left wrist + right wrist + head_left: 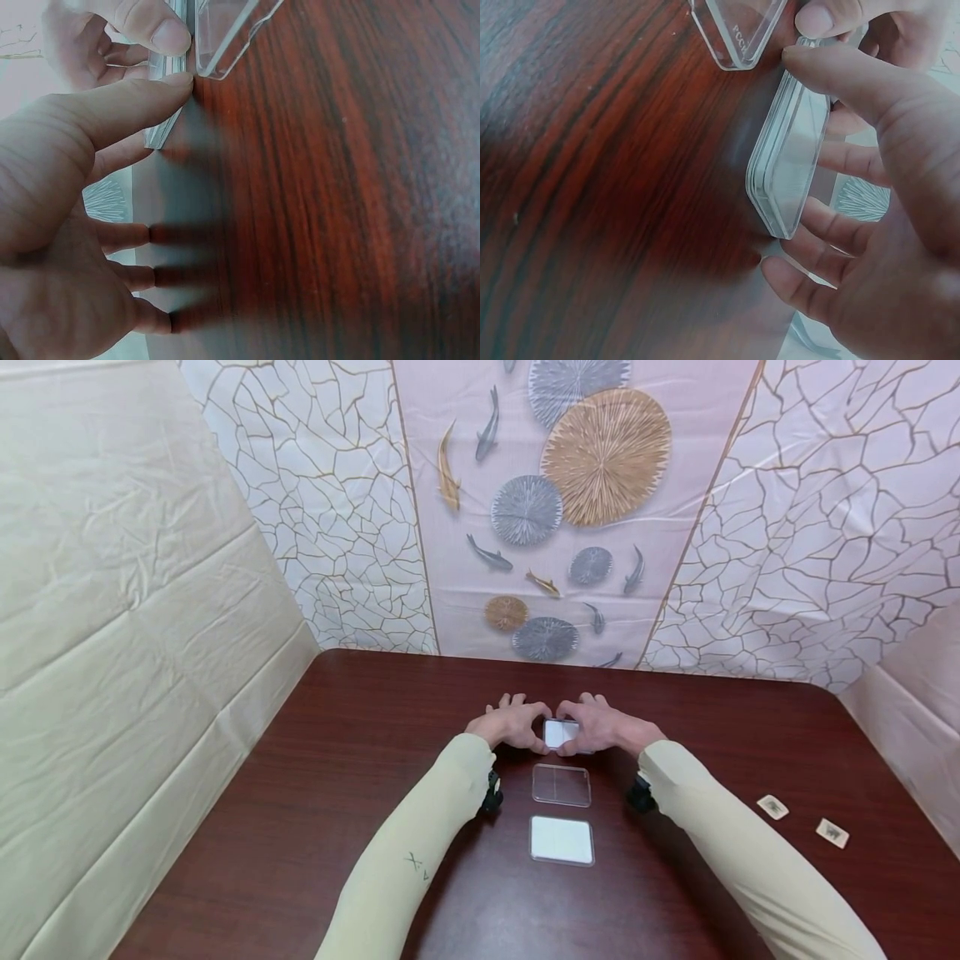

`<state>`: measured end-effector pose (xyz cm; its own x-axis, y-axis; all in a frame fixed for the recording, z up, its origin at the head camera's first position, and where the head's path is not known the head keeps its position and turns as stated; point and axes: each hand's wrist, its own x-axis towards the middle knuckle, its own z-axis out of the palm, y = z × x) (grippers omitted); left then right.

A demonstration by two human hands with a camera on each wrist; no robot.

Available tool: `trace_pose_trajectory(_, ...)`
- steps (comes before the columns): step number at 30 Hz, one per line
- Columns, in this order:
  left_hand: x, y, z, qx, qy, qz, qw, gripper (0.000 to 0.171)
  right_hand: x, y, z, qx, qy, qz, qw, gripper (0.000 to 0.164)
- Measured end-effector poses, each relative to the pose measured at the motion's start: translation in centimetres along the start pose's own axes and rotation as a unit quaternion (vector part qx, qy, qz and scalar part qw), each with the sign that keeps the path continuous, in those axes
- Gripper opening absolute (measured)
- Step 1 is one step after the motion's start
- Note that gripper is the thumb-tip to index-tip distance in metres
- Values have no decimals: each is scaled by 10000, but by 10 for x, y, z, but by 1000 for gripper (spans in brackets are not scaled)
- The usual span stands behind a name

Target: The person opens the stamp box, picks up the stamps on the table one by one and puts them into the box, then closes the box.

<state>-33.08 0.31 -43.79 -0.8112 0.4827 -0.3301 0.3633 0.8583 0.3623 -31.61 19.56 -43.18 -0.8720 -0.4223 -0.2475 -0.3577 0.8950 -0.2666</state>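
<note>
A flat clear plastic case [556,734] with a white insert lies on the far part of the table. My left hand [516,725] pinches its left part between thumb and forefinger, while the right hand [600,725] does the same on its right part. Both thumbs meet close together at the near edge, and layered edges of the case [789,150] show in the right wrist view. The left hand's other fingers are spread, their tips on the table. Just nearer lies a clear, see-through plastic piece [561,786], perhaps a lid or empty tray.
Nearer the front lies a clear case with a white insert [561,841]. Two small pale tiles with dark marks, one [772,807] left of the other [832,833], lie at right. Patterned cloth [525,585] hangs behind the dark wooden table [337,735].
</note>
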Motion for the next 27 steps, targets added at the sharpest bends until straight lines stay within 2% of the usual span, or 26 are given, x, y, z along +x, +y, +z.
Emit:
trace_pose_trajectory(5, -6, 2, -2, -38, 38, 54, 10000, 58, 1, 2, 1, 41, 1, -23, 10000, 59)
trace_pose_trajectory(20, -6, 1, -3, -88, 15, 62, 9999, 57, -1, 1, -10, 141, -239, 31, 9996, 55)
trace_pose_trajectory(27, -5, 1, -1, -145, 11, 21, 9999, 59, -3, 2, -15, 7, -264, 51, 9996, 55)
